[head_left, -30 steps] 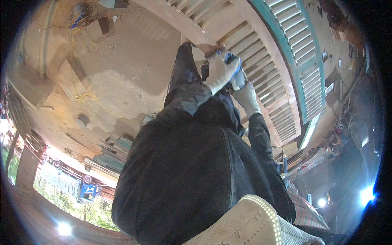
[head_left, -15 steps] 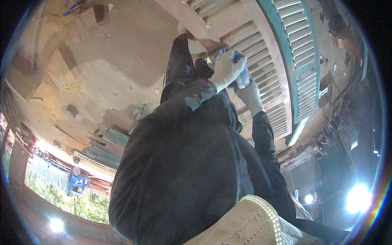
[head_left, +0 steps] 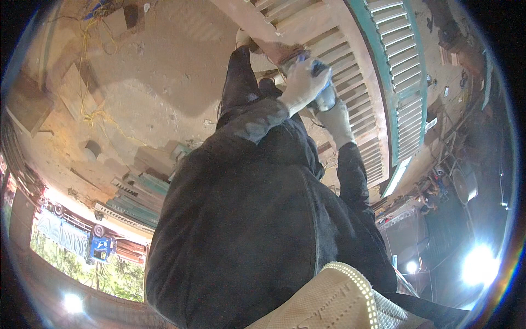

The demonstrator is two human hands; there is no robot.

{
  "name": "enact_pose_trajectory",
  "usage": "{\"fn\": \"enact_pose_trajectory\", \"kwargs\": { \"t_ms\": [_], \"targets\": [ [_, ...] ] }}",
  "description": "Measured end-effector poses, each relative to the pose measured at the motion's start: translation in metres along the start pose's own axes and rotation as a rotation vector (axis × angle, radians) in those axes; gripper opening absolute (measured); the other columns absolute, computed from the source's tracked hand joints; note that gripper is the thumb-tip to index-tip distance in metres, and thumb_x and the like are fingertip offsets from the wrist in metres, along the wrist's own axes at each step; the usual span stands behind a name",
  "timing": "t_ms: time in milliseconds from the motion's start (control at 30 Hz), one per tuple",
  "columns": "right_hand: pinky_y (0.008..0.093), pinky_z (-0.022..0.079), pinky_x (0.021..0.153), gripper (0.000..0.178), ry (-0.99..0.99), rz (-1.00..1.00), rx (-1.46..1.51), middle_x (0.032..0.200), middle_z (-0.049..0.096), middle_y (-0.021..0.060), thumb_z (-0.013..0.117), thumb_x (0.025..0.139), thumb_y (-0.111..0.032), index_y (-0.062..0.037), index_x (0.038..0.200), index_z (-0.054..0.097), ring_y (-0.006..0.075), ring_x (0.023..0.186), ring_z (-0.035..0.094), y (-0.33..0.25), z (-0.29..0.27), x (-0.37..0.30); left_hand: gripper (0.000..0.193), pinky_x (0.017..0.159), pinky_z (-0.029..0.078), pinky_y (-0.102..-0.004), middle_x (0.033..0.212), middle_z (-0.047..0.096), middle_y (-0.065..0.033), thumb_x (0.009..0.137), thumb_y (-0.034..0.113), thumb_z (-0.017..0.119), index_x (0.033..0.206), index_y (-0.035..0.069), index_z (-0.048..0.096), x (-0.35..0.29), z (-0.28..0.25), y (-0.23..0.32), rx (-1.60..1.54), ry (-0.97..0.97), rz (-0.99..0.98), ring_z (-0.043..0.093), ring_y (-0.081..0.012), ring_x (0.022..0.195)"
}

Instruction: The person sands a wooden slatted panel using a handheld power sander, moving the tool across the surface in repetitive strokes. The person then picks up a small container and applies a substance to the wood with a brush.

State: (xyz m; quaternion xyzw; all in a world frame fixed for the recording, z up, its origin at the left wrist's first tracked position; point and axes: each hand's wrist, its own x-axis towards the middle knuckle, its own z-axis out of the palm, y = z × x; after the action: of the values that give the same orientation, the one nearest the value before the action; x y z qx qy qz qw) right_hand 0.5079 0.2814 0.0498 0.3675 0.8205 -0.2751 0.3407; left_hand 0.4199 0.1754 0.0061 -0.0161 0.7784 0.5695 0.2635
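Both my hands wear pale gloves and are closed on a blue and grey hand-held power tool [head_left: 324, 100] that looks like an angle grinder. My left hand [head_left: 303, 86] grips its front part, and my right hand [head_left: 335, 122] wraps the rear. The tool's far end, mostly hidden by my left glove, is at the near rail of a long pinkish-grey slatted panel [head_left: 373, 90]. A reddish-brown patch [head_left: 280, 51] shows on that rail just beyond the tool. Whether the tool touches the rail, I cannot tell.
A green-edged slatted panel [head_left: 388, 68] lies alongside to the right. At left on the dusty floor are a small round can [head_left: 92, 149], yellow cord [head_left: 101, 115] and stacked green and grey strips [head_left: 134, 200]. A blue truck [head_left: 100, 247] stands outside, lower left.
The tool and both hands have shifted only slightly, staying in the same grip. More of the reddish-brown patch shows beyond the tool. My view has tilted a little.
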Motion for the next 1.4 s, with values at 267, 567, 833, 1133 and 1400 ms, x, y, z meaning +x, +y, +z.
{"fn": "enact_pose_trajectory", "kwargs": {
  "t_ms": [267, 567, 833, 1133, 1400],
  "targets": [
    [0.0393, 0.051, 0.088, 0.078, 0.022, 0.031, 0.23, 0.112, 0.067, 0.0209, 0.079, 0.072, -0.032, -0.0001, 0.135, 0.046, 0.0342, 0.105, 0.065, 0.048, 0.03, -0.036, 0.021, 0.079, 0.05, -0.0418, 0.086, 0.068, -0.0144, 0.082, 0.028, 0.071, 0.086, 0.008, 0.068, -0.047, 0.023, -0.009, 0.005, -0.127, 0.085, 0.065, -0.0325, 0.086],
    [0.0419, 0.047, 0.096, 0.084, -0.016, -0.239, 0.261, 0.121, 0.061, 0.0265, 0.07, 0.076, -0.038, -0.0111, 0.147, 0.033, 0.039, 0.112, 0.059, -0.093, 0.01, 0.016, 0.024, 0.076, 0.051, -0.0296, 0.087, 0.07, -0.0033, 0.085, 0.028, 0.068, 0.095, 0.006, 0.071, 0.058, -0.089, 0.013, -0.042, -0.081, -0.085, 0.063, -0.0124, 0.08],
    [0.0482, 0.049, 0.089, 0.056, 0.177, -0.478, 0.386, 0.106, 0.065, 0.0276, 0.062, 0.081, -0.023, -0.0027, 0.129, 0.041, 0.0425, 0.104, 0.062, -0.183, 0.045, 0.077, 0.024, 0.082, 0.048, -0.0295, 0.094, 0.068, -0.0047, 0.086, 0.023, 0.071, 0.099, 0.002, 0.07, 0.15, -0.171, 0.03, -0.126, 0.056, 0.036, 0.061, -0.014, 0.085],
    [0.0476, 0.053, 0.079, 0.079, 0.3, -0.411, 0.39, 0.097, 0.067, 0.0265, 0.07, 0.074, -0.017, -0.0041, 0.143, 0.033, 0.0405, 0.088, 0.067, 0.039, 0.068, -0.03, 0.023, 0.08, 0.049, -0.0351, 0.092, 0.068, -0.0084, 0.09, 0.026, 0.063, 0.099, 0.004, 0.066, -0.02, -0.021, -0.035, 0.098, -0.105, 0.131, 0.063, -0.0215, 0.084],
    [0.0487, 0.052, 0.078, 0.072, 0.13, -0.152, 0.313, 0.096, 0.067, 0.0273, 0.067, 0.078, -0.029, -0.006, 0.141, 0.039, 0.0406, 0.089, 0.066, 0.075, 0.039, -0.054, 0.023, 0.085, 0.048, -0.0407, 0.097, 0.066, -0.0132, 0.081, 0.022, 0.067, 0.096, 0.006, 0.066, -0.053, 0.018, -0.002, 0.547, -0.394, 0.574, 0.063, -0.0316, 0.094]
  ]
}}
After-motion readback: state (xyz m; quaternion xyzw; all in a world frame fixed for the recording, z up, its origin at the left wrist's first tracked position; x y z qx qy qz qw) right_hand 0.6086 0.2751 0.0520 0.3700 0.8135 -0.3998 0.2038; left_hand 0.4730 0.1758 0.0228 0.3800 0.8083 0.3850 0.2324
